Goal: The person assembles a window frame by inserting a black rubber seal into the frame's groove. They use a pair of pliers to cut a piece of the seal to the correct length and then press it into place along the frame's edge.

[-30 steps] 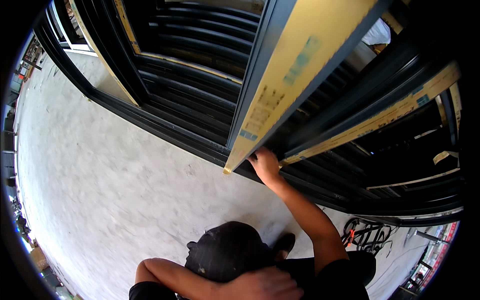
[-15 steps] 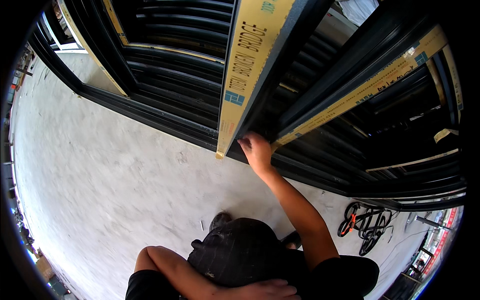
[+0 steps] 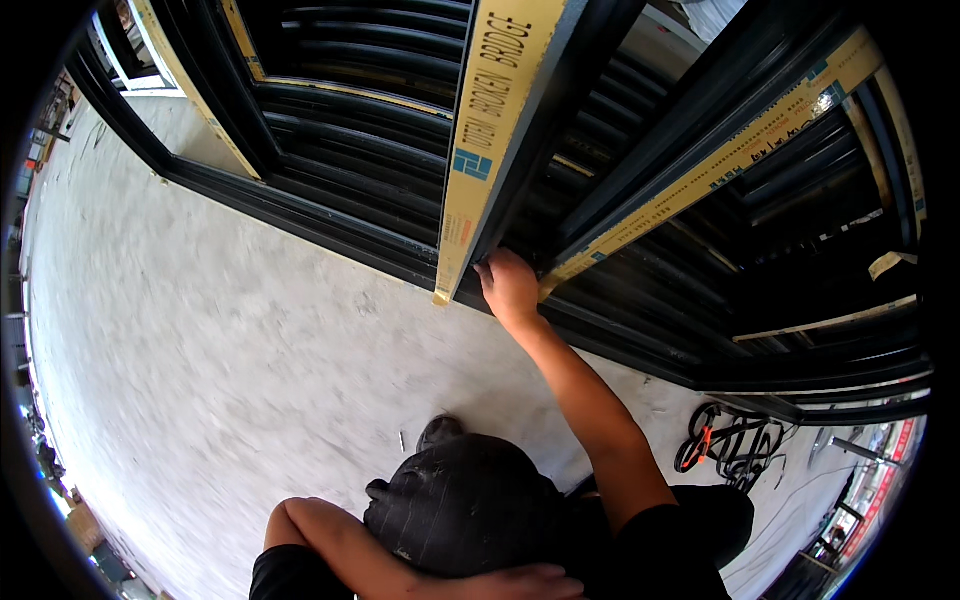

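My right hand (image 3: 510,288) reaches forward to the foot of a black metal frame bar (image 3: 545,130) that has a yellow printed protective strip (image 3: 480,150) along its face. The fingers are bent inward beside the bar's lower end, just above the black bottom rail (image 3: 380,262). Whatever they hold there, if anything, is hidden by the hand. To the right of the hand, a second bar with yellow tape (image 3: 690,195) slants up and away. My left hand (image 3: 525,582) lies across my dark-clothed thigh at the lower edge, its fingers stretched out and holding nothing.
Several black frames with slats (image 3: 350,165) stand ahead. Grey concrete floor (image 3: 250,380) spreads out at the left. A black coiled cable-like bundle with orange parts (image 3: 735,445) lies at the right. Near my shoe (image 3: 440,432) is a small thin light piece (image 3: 403,441).
My right hand has edged slightly forward at the bar's foot, its fingers more hidden. The view has shifted a little. My left hand stays on my thigh.
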Demonstrator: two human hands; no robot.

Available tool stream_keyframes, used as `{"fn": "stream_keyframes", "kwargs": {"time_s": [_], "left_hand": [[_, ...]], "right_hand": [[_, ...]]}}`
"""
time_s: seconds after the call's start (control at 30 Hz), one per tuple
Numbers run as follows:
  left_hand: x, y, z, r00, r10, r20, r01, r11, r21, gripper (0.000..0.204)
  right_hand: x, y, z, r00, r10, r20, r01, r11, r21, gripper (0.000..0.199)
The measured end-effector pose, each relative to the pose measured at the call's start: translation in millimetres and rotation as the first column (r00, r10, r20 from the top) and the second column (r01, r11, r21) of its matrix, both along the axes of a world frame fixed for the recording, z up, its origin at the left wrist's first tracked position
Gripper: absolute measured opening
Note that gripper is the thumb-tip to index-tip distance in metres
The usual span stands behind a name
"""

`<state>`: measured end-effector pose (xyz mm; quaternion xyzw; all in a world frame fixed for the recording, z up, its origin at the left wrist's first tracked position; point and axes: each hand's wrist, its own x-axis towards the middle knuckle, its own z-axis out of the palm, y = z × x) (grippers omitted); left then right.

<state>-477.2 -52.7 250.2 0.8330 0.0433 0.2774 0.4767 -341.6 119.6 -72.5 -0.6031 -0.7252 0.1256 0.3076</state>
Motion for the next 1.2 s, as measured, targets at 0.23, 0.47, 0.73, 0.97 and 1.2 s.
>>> {"fn": "stream_keyframes", "kwargs": {"time_s": [0.23,0.47,0.73,0.97,1.2], "left_hand": [[2,-10,9,1.000,-0.001,-0.015,0.001,1.000,0.003,0.021],[11,-22,12,0.998,0.062,-0.004,-0.062,0.998,0.027,0.023],[23,-27,13,0.997,0.053,-0.055,-0.048,0.994,0.100,0.024],[21,-24,18,0.998,0.039,-0.048,-0.034,0.995,0.089,0.028],[27,-25,16,0.998,-0.002,-0.065,0.006,0.998,0.064,0.028]], "right_hand": [[1,2,3,0.995,-0.008,0.104,0.013,0.999,-0.048,0.021],[15,15,25,0.990,0.079,-0.119,-0.089,0.993,-0.078,0.022],[10,17,32,0.999,0.040,-0.009,-0.041,0.996,-0.083,0.017],[17,17,73,0.998,0.036,-0.050,-0.039,0.997,-0.066,0.018],[14,17,80,0.989,0.017,-0.147,-0.017,1.000,0.001,0.019]]}}
